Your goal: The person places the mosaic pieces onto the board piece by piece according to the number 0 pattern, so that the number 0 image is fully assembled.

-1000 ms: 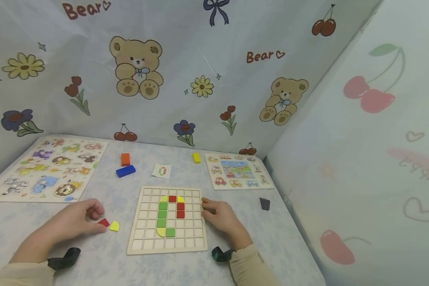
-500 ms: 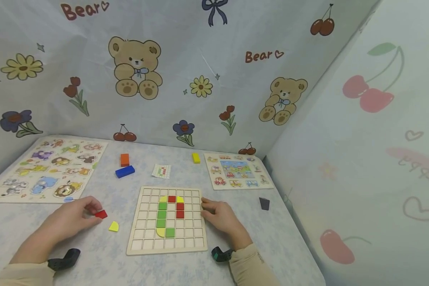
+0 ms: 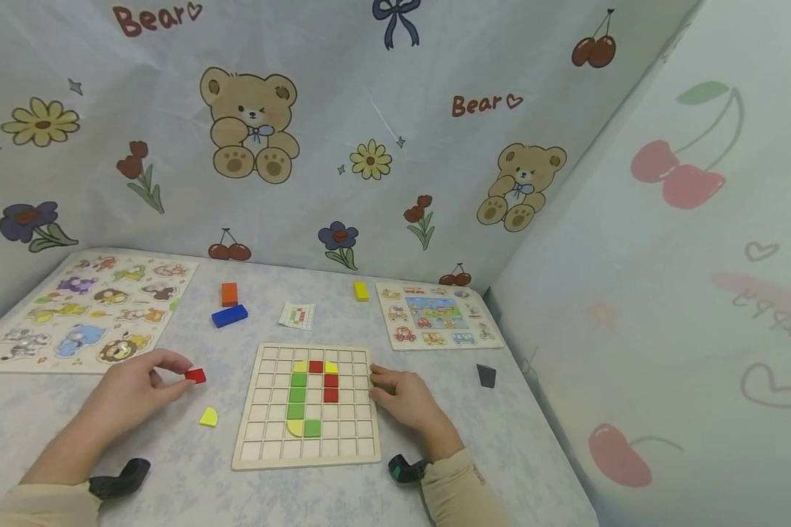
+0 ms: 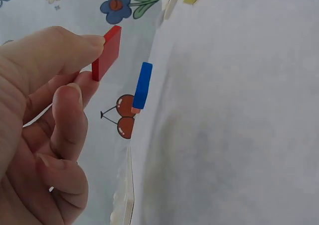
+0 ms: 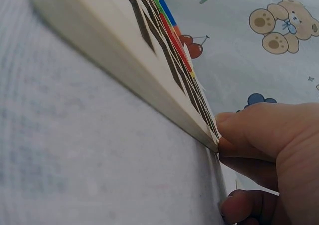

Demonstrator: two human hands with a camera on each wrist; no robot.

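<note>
Left hand pinching a red tile beside the grid board, right hand bracing the board's edge.

Head view: the left hand is holding the red tile just above the table, left of the grid board, with a yellow quarter piece lying near; the right hand is resting curled against the board's right edge. Left wrist view: thumb and forefinger are clamping the tile by its faces, so carrying it flat and level would likely help it seat squarely. Right wrist view: fingertips are pressing the board's corner, which is probably worth keeping firm.
</note>
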